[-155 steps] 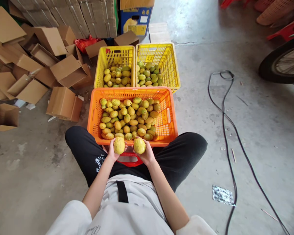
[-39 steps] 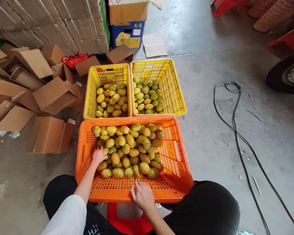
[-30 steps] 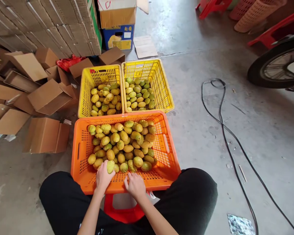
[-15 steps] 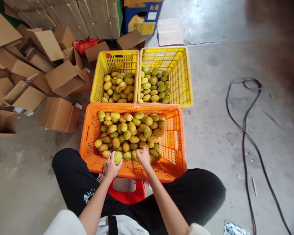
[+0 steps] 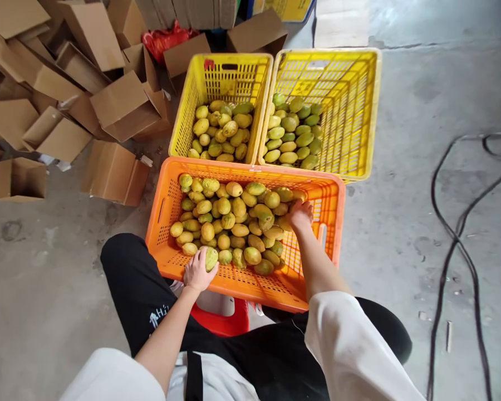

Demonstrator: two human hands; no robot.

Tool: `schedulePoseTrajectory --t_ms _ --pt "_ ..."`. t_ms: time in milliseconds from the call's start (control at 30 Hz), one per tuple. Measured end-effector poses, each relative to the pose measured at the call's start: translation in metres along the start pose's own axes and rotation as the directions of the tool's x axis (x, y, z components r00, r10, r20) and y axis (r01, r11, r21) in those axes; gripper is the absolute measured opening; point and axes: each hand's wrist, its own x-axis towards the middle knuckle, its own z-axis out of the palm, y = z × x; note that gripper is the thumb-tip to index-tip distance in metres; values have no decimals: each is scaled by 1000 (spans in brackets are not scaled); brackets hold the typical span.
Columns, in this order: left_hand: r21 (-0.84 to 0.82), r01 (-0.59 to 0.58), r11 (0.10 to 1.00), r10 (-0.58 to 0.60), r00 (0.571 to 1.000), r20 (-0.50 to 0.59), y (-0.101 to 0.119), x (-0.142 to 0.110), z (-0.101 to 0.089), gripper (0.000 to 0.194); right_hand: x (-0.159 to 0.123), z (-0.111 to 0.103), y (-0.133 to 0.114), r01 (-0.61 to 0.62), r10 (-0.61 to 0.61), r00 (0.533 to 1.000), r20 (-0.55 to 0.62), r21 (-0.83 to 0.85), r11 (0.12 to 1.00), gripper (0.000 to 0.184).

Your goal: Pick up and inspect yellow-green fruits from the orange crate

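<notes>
My left hand [image 5: 197, 272] holds a yellow-green oval fruit [image 5: 211, 259] with rough skin, over the near rim of the orange crate [image 5: 250, 289]. My right hand [image 5: 301, 216] reaches into the right end of that crate, its fingers curled down against the fruit there. What lies under those fingers is hidden. A pile of yellow and green oval fruits [image 5: 239, 229] covers much of the crate's floor, its right end bare.
Behind stand a left yellow crate [image 5: 179, 117] and a right yellow crate [image 5: 350, 117], both with similar fruits inside. Cardboard boxes [image 5: 125, 106] lie heaped at left. A red stool [image 5: 229, 323] is under the orange crate. A black cable [image 5: 455, 234] loops on the floor at right.
Earlier each hand held a yellow fruit; later my left hand picked a greener one from the crate and keeps it. My right hand has moved from the pile's near edge to its right end.
</notes>
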Motion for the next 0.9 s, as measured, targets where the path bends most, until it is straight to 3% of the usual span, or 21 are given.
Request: schedulePoseTrajectory --t_ms 133,300,533,633,700,767,833,900 --pt "-6 -2 1000 2 1000 13 -1 -1 1 57 8 13 14 59 -58 998 -31 18 998 37" --pt "-23 4 1000 -4 1000 15 -2 -2 3 57 6 14 19 118 -117 991 -57 10 993 33" --pt "-64 18 998 -18 1000 0 0 0 0 56 -21 -3 -2 171 -176 977 -117 -54 984 39" --pt "-62 31 998 -31 1000 5 2 2 -3 58 -38 -18 -8 253 -244 961 -130 57 966 48" --pt "-63 23 998 -22 1000 14 3 3 -5 57 -57 -30 -10 373 -356 928 -115 228 899 49" --pt "-73 14 997 -13 1000 10 2 4 -6 56 -85 -43 -11 467 -477 874 -93 432 772 50" --pt "-96 16 995 -17 1000 -9 0 4 -6 57 -122 -53 -15 436 -495 865 -85 617 656 54" --pt "-143 31 989 -36 999 -36 -3 4 -5 61 -163 -57 -21 268 -392 919 -39 791 550 59"
